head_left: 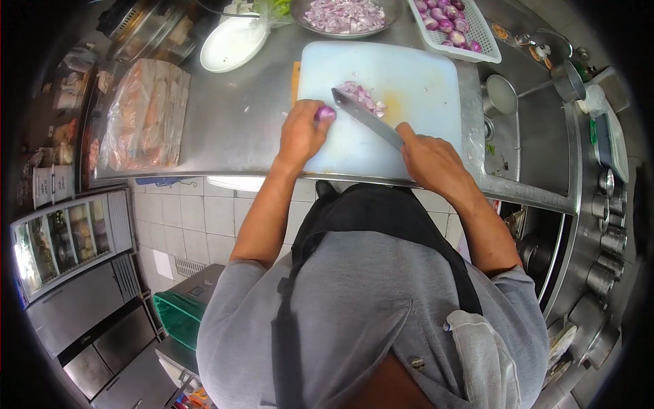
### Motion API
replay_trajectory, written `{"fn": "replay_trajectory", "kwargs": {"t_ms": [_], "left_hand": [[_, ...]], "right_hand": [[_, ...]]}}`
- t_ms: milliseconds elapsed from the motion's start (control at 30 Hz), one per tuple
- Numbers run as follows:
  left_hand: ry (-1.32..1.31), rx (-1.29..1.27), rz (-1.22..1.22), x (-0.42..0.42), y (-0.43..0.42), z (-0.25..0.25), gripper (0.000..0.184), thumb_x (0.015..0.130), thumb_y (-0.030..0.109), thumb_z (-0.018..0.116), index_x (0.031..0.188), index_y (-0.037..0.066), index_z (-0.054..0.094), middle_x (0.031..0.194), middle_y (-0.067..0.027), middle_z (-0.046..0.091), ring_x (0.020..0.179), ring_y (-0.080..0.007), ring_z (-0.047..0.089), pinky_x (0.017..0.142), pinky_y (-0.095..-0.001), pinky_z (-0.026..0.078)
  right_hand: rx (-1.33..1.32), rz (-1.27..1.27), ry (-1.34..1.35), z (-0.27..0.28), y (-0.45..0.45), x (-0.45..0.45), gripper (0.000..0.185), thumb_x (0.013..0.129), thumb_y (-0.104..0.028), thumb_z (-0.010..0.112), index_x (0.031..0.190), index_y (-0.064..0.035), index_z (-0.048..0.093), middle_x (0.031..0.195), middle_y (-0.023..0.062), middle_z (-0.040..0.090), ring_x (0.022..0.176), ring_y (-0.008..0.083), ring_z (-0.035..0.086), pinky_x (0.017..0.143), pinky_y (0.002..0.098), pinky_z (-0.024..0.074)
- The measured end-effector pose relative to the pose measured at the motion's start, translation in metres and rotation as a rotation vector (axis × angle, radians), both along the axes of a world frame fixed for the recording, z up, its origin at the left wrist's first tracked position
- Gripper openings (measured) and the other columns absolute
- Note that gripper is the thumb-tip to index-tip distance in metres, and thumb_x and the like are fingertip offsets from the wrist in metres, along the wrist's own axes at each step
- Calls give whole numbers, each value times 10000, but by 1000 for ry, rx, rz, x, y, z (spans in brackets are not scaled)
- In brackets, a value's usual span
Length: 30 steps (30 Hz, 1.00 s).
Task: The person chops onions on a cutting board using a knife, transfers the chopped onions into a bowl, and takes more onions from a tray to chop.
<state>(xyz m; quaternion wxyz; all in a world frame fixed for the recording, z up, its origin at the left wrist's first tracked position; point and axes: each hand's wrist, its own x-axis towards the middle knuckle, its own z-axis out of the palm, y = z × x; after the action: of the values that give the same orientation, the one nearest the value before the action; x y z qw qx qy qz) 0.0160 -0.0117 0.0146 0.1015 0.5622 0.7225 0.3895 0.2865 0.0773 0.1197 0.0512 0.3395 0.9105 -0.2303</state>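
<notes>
A white cutting board (381, 65) lies on the steel counter in front of me. At its left edge my left hand (303, 133) is closed on a peeled purple shallot (325, 114). My right hand (432, 160) grips the handle of a kitchen knife (371, 120); the handle itself is mostly hidden in my fingers. The blade points up and left over the board, its tip near the shallot but apart from it. Just beyond the blade sits a small heap of chopped shallot (361, 95).
Behind the board stand a metal bowl (347, 33) of chopped shallots and a white basket (485, 35) of whole ones. A white plate (234, 44) and a plastic-wrapped package (146, 116) are on the left. To the right are a sink (545, 143) and a pot (567, 80).
</notes>
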Motion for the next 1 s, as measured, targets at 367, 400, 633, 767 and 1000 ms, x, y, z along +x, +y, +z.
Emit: {"fn": "replay_trajectory", "kwargs": {"t_ms": [367,400,633,767,1000], "left_hand": [[2,36,8,-3,10,-6,112,910,61,698,1011,61,748,1001,-144,673,963,-384,643,860,-460,526],[-4,46,-1,-1,7,-9,113,908,59,699,1011,60,747,1000,-141,675,964,-384,643,860,-458,525],[-4,124,25,-2,8,-10,108,891,37,716,995,57,737,990,-127,682,952,-376,643,844,-453,524],[18,163,6,-5,6,-19,121,914,48,742,1035,48,733,1004,-129,689,961,-344,663,860,-420,531],[-23,226,31,1,0,-27,118,900,20,745,1012,44,715,992,-125,678,958,-350,654,865,-427,524]], "right_hand": [[12,118,-30,13,16,-13,180,1020,-131,541,1148,-5,522,816,271,704,805,490,693,732,599,516],[-18,115,-63,-10,15,-10,180,1018,-128,543,1148,-5,521,816,271,704,805,492,692,733,600,516],[-27,122,-49,8,12,-14,182,1032,-124,534,1159,-4,483,820,284,701,796,511,684,732,604,514],[-97,87,-128,-15,10,-8,182,1030,-117,540,1152,2,477,805,273,701,791,502,688,729,605,512],[-16,140,-91,-16,0,-15,170,1026,-112,545,1123,1,462,794,272,693,781,508,678,706,613,503]]}}
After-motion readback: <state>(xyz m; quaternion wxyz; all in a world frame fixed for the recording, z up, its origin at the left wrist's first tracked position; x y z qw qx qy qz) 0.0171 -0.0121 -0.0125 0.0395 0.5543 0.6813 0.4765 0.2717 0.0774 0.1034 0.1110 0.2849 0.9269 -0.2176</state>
